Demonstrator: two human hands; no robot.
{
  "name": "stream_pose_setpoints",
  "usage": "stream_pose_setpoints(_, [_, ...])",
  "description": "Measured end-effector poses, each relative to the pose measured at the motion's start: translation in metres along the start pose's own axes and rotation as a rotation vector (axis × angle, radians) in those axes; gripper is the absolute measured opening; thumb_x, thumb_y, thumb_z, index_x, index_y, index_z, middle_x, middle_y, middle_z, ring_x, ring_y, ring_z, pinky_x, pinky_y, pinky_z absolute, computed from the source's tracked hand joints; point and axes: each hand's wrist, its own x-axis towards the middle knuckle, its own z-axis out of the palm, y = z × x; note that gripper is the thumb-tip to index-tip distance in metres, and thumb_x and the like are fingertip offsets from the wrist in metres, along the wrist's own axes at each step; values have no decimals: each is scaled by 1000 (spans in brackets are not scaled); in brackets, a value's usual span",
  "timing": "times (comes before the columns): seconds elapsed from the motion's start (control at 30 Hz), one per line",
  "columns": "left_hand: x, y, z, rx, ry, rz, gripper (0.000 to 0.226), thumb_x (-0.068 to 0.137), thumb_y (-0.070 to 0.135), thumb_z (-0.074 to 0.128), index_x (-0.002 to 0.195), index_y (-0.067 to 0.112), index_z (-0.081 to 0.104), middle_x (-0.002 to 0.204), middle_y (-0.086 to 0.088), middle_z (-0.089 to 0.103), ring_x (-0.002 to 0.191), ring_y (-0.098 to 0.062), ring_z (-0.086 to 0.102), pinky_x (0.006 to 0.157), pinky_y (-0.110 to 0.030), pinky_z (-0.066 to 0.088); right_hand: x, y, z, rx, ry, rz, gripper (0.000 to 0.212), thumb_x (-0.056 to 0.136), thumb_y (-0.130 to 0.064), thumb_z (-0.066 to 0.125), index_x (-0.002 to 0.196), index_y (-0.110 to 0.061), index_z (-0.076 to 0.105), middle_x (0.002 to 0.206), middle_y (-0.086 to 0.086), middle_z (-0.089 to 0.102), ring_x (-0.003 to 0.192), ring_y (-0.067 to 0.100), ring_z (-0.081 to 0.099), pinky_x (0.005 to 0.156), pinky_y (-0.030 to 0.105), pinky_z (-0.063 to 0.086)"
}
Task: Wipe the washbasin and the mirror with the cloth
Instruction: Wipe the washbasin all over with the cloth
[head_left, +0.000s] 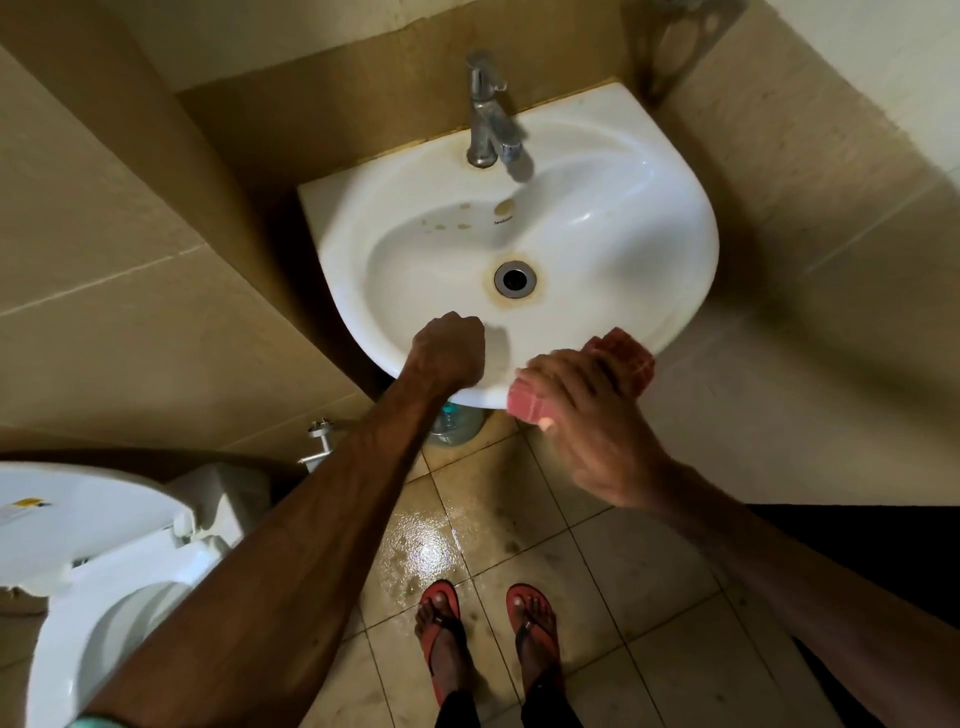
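A white washbasin (597, 218) hangs on a tiled wall, with brown stains near its drain (514, 279) and below the chrome tap (491, 117). My right hand (582, 415) presses a red checked cloth (626, 358) against the basin's front rim, fingers spread over it. My left hand (449, 353) is curled over the front rim to the left of the cloth, gripping the edge. The mirror is out of view.
A white toilet (98, 561) with raised lid stands at the lower left. The tiled floor (467, 540) under the basin is wet. My feet in red sandals (488, 623) stand on it. A plastic bottle (454, 426) sits under the basin. A metal holder (685, 41) hangs at top right.
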Motion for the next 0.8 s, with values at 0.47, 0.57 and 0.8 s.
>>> stream_pose_setpoints(0.47, [8,-8,-8,-28,-90,16,24,93,18,57,109,2,66,113,-15,70,107,-31,64,83,-33,48,9,-13,22,-153,-32,-119,84,78,-2,61,157,-22,40,158,3,44,145,26,40,124,46,21])
stream_pose_setpoints(0.57, [9,-6,-6,-4,-78,-1,30,93,19,57,116,2,62,121,-15,66,114,-33,61,88,-34,48,-3,19,12,-138,-19,-156,90,74,3,64,156,-24,42,158,-2,45,144,23,41,124,44,24])
stream_pose_setpoints(0.8, [8,-6,0,4,-59,-16,31,93,20,57,117,2,63,121,-15,67,112,-33,62,90,-35,50,-18,94,-11,93,41,-216,54,95,-8,65,147,-19,55,151,0,53,144,22,45,124,46,27])
